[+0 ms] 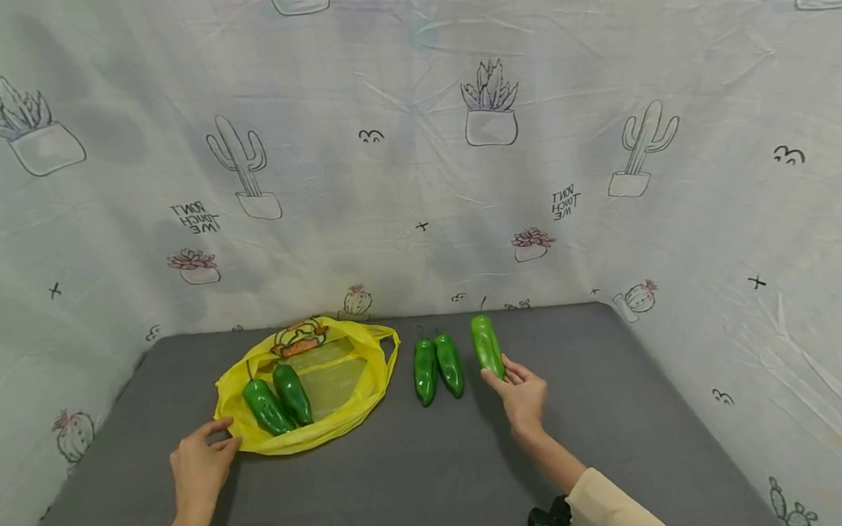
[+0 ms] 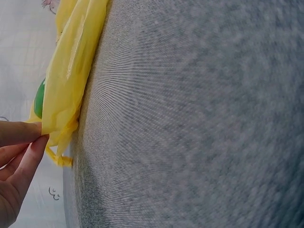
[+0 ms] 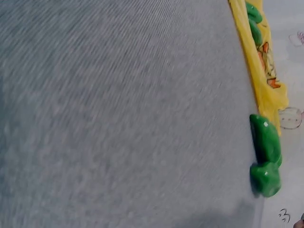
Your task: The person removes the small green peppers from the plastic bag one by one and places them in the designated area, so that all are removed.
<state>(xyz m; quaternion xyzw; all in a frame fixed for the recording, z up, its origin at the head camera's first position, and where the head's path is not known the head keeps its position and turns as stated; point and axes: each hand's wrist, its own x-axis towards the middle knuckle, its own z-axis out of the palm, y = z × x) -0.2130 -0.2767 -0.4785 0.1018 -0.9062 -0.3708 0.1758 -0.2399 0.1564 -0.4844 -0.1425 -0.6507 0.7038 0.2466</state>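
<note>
Peppers (image 1: 268, 406), five in all: two contained, two loose, one in hand. Yellow bag (image 1: 355, 420), one, lying on its side toward the left of the gray table (image 1: 408, 492), mouth spread wide, with an orange-and-dark print (image 1: 300, 337) on the far part. Inside, toward the left end, two dark green peppers close side by side, stem ends away from the wearer. Just right of the bag, directly on the table, two loose peppers (image 1: 449, 365), also dark green, roughly parallel and very near each other. Farther right, one lighter green pepper (image 1: 485, 346), stem pointing away.

Hands, two. Left hand (image 1: 199, 466) at the bag's near left edge, rim pinched between thumb and forefinger, tips together on the plastic in the left wrist view. Right hand (image 1: 524, 394) clamped on the near end of the lighter pepper, thumb at one side, fingers at the other; in the right wrist view, just a sliver at the lower corner, grip impossible to tell from there.

Beyond the right wrist, one cream sleeve (image 1: 617, 510). Behind everything, pale backdrop (image 1: 415, 174) printed with potted plants, including two tall armed cacti.
</note>
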